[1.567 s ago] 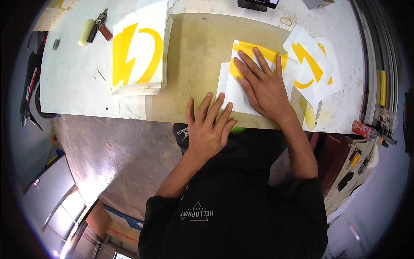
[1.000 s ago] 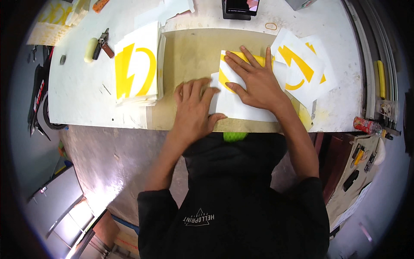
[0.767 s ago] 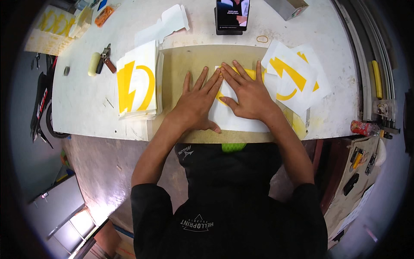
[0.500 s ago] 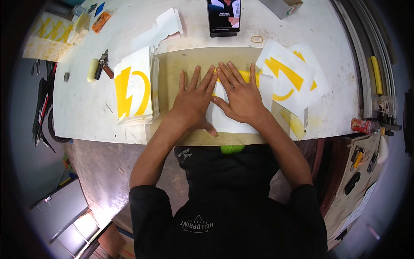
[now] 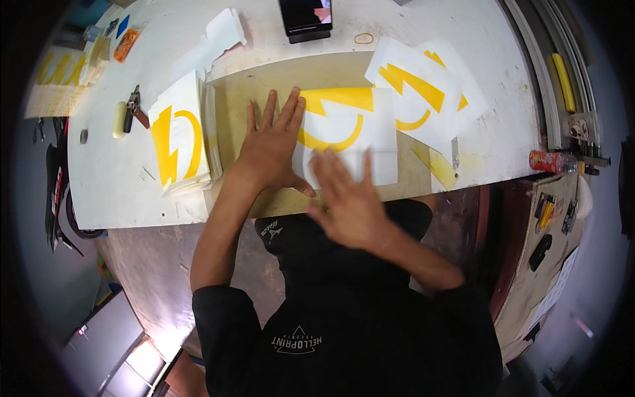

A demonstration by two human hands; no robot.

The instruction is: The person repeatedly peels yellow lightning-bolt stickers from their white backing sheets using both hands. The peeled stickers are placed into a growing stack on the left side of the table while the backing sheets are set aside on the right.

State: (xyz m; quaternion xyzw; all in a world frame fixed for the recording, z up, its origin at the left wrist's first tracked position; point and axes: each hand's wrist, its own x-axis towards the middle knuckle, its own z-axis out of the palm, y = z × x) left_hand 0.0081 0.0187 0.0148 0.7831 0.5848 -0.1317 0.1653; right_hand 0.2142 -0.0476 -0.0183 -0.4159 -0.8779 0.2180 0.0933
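Observation:
A white paper sheet with a yellow print (image 5: 377,142) lies flat on a tan board (image 5: 233,99) in front of me. My left hand (image 5: 270,151) rests flat along its left edge, fingers spread and pointing away from me, thumb near the sheet's lower left corner. Over the sheet's lower left part is my right hand (image 5: 347,202), smeared by motion. Its fingers look stretched and apart, and its palm is over the table's near edge. Neither hand grips anything.
Left of the board lies a stack of similar printed sheets (image 5: 188,139); loose ones (image 5: 430,99) overlap at the right. A phone (image 5: 305,18) stands at the back. A hand tool (image 5: 135,106) lies far left, and a red-labelled bottle (image 5: 552,161) is by the right edge.
My right hand has slid toward me, off the sheet's upper part, uncovering the yellow print. My left hand stays flat by the left edge. The whole view has shifted slightly.

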